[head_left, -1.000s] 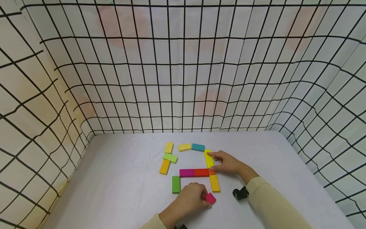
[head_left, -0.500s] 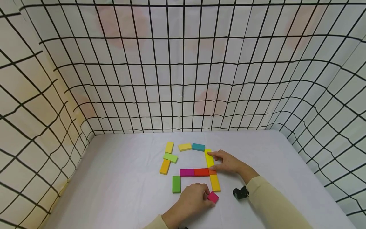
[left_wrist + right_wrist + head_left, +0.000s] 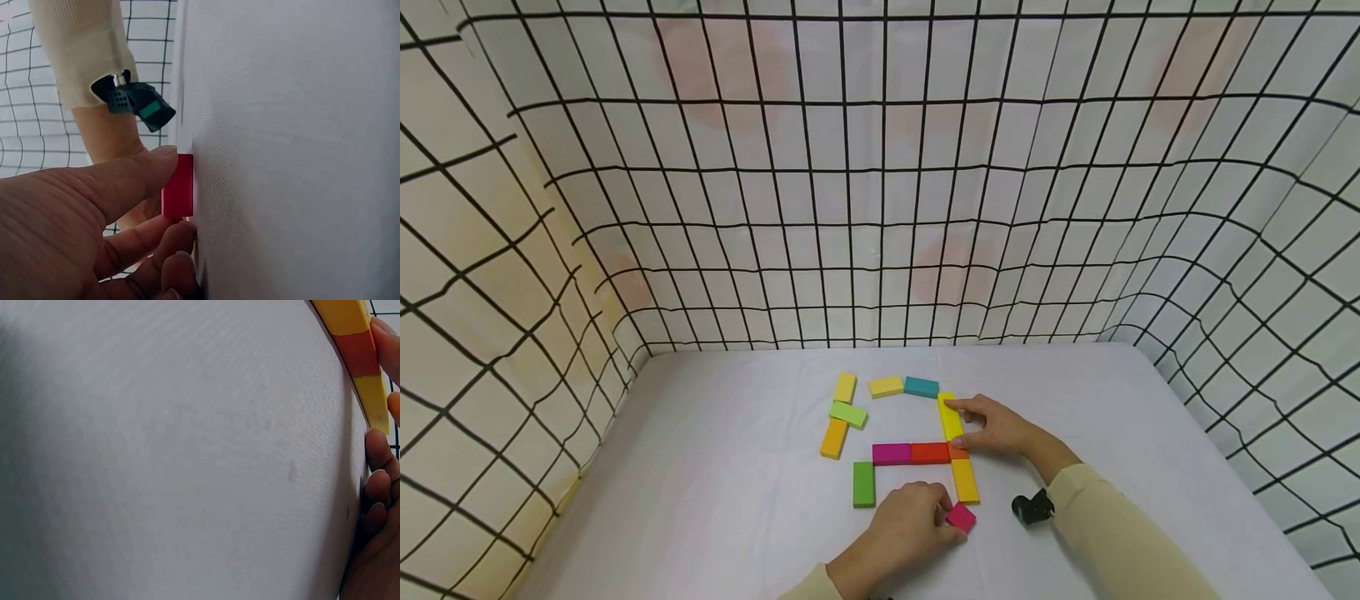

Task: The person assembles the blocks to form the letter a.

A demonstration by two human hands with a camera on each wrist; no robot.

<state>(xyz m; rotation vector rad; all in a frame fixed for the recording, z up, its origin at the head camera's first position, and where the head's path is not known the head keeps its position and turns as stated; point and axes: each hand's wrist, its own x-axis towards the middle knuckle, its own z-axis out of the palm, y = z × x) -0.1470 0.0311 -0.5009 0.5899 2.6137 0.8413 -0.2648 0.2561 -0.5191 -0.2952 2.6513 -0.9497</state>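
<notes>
Pink block [image 3: 961,517]: lies on the right side of my left hand [image 3: 908,517], pinched between thumb and fingers, close down to the worktop [image 3: 722,483]. Its exposed end juts out toward my right, turned cornerwise to the line of the amber block [image 3: 966,482]. Partly covered by my fingers, its long axis can't be read with certainty from either view.

Key relation: pink block sits just on my side of the amber block's near end, well below my right hand [image 3: 996,427]. Left hand is plainly the nearer, being the one grasping it.

Right hand: thumb and forefinger stretched apart, forefinger resting on the far part of the yellow block [image 3: 952,425], thumb at the orange block [image 3: 958,451]; not clenched round anything.

Neighbours: magenta block [image 3: 891,454] and red block [image 3: 929,453] run end to end into the orange block. Green block [image 3: 864,485] stands lengthwise toward me below the magenta's left end, to the left of my left hand. Teal block [image 3: 921,387] lies beyond the yellow block's far end.
</notes>
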